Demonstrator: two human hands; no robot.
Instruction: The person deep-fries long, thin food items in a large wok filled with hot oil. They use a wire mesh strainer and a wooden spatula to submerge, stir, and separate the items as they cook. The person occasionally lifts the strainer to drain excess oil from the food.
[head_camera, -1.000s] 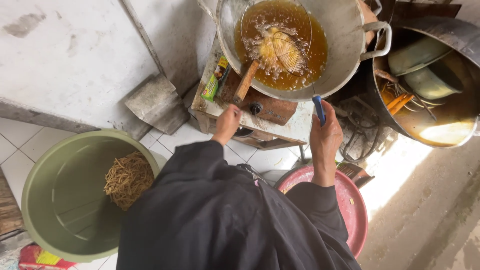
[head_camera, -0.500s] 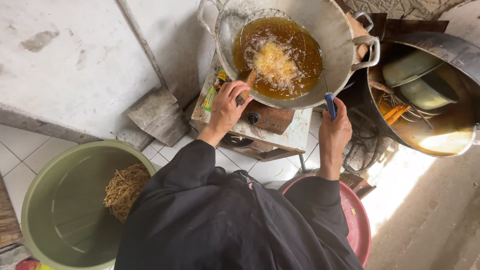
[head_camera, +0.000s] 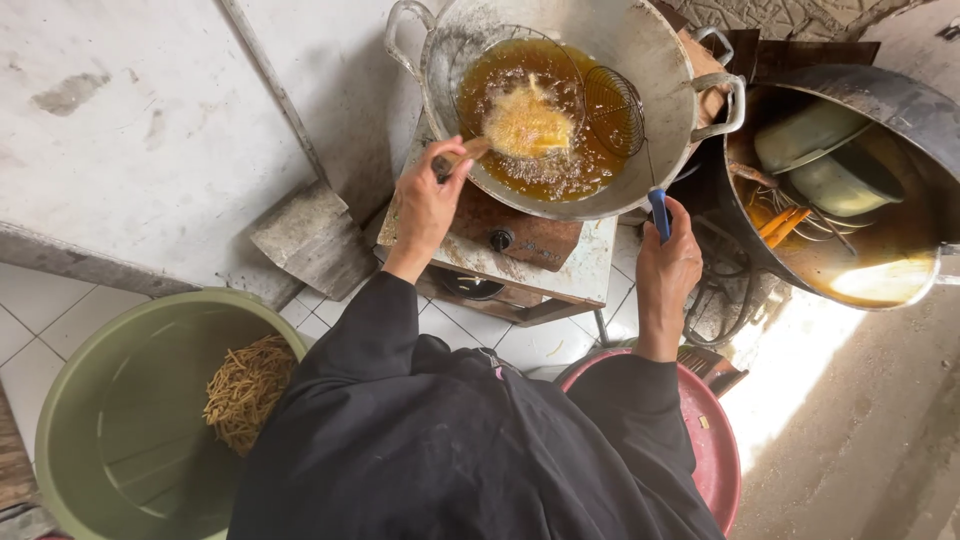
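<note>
Wok (head_camera: 640, 60) of hot oil: left hand (head_camera: 425, 205) clamps wooden handle (head_camera: 458, 157), right hand (head_camera: 668, 265) clamps blue-handled skimmer (head_camera: 612, 105), both at arm's reach from the heat

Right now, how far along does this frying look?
Underway: a pale clump of food bubbles in the amber oil of the big grey metal wok. The left hand holds a wooden-handled tool in it; the right hand grips a blue-handled wire skimmer. Uncooked yellow strips wait in the green plastic tub.
</note>
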